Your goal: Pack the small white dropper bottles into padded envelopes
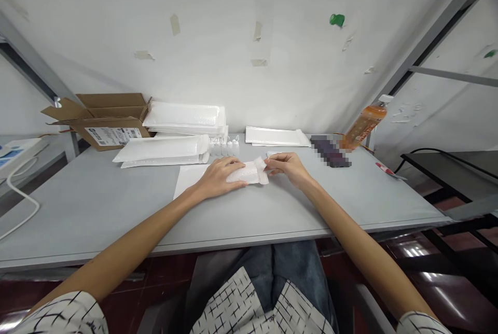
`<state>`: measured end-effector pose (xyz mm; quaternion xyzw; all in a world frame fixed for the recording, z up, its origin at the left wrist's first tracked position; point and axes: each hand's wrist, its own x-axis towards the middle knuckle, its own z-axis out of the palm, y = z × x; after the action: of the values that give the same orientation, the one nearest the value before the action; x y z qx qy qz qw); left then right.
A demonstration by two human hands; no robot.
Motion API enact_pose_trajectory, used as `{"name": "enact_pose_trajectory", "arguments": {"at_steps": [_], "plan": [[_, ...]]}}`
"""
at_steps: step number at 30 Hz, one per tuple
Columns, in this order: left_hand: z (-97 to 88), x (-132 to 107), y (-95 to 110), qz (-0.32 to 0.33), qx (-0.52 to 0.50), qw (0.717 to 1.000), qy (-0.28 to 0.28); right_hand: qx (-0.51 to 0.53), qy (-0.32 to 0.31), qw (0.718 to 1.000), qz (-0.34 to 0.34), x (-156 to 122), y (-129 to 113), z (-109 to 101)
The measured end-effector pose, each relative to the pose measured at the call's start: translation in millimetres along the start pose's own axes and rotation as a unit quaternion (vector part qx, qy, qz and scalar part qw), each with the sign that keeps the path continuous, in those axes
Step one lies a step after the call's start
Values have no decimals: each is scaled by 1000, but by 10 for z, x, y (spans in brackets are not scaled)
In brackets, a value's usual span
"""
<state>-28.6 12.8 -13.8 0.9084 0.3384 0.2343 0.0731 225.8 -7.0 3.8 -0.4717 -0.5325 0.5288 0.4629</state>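
Observation:
A small white bubble mailer lies on the grey table in front of me. My left hand rests on its left part, fingers curled over it and pressing it down. My right hand pinches the flap at the mailer's right end between thumb and fingers. Under the mailer's left side lies a white sheet. Just behind the hands stand several small white dropper bottles.
Stacks of white bubble mailers lie at the back left, another flat pile at the back right. An open cardboard box sits far left. A dark object and an orange drink bottle stand at the right. A white cable hangs left.

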Motion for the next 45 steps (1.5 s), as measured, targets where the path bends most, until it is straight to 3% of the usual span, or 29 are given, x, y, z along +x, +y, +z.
{"name": "enact_pose_trajectory", "arguments": {"at_steps": [4,10,15,17,19,20,22,23,25,27,30,33,36,39,41,45], "plan": [[14,-4,-16,5,5,1000,0,20,24,999,35,-4,5,1],[-6,-1,-3,3,-7,1000,20,-125,-39,991,11,-17,6,-39],[6,-5,8,21,-3,999,30,-276,-73,956,-75,-6,88,110],[16,-8,6,29,7,999,26,-326,-119,931,-114,1,94,155],[22,-9,1,31,13,999,24,-324,-157,924,-128,26,79,116],[23,-9,-2,29,15,999,23,-314,-147,929,-131,48,69,58],[23,-7,-8,24,14,999,19,-326,-54,934,-138,110,60,-120],[23,-6,-10,22,14,1000,16,-359,25,922,-143,145,64,-226],[23,-5,-11,21,13,1000,10,-462,136,868,-120,211,93,-428],[23,-5,-11,21,12,1000,6,-533,140,830,-88,251,137,-566],[24,-4,-14,22,16,1000,10,-569,98,813,-74,261,179,-620],[22,-1,-24,26,20,999,17,-543,93,831,-79,238,146,-579],[13,7,-41,22,19,999,18,-439,73,893,-66,182,51,-560],[0,14,-53,14,15,1000,19,-303,15,953,-11,89,-62,-560],[-6,15,-52,13,11,1000,19,-264,-33,964,16,25,-127,-534],[-11,12,-29,18,11,1000,14,-280,-116,952,31,-47,-198,-396]]}}
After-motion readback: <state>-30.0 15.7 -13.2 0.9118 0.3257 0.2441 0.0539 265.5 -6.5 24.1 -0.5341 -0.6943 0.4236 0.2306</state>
